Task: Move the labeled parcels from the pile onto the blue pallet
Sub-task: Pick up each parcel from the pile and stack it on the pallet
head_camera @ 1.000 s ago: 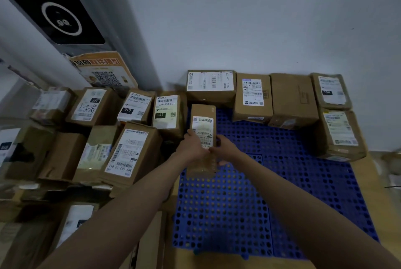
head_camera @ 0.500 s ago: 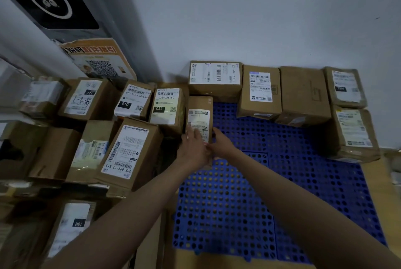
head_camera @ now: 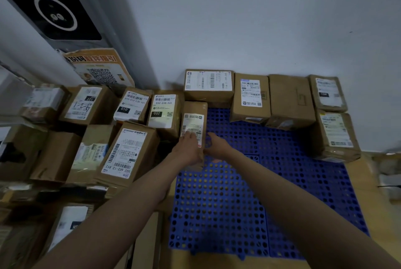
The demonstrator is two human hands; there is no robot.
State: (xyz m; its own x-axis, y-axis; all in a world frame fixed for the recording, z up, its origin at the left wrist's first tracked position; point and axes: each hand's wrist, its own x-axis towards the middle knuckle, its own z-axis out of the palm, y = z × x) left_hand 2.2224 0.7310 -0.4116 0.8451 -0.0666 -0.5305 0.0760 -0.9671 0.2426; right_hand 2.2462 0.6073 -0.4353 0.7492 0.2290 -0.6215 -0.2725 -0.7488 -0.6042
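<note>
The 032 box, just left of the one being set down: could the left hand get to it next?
Probably yes. The 032 box stands right beside the narrow box that the left hand is gripping, its labelled top is uncovered, and nothing lies between. The hand must let go of the narrow box first.

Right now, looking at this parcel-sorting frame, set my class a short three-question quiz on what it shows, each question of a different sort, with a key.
1. True or false: both hands grip the narrow parcel at the left edge of the blue pallet.
2. What printed number marks the pile parcel directly left of the narrow parcel? A) 010 B) 032 C) 122
3. Fill in: the parcel without a visible label stands in the back row against the ____.

Key
1. True: left hand and right hand hold its near end.
2. B
3. wall
</note>
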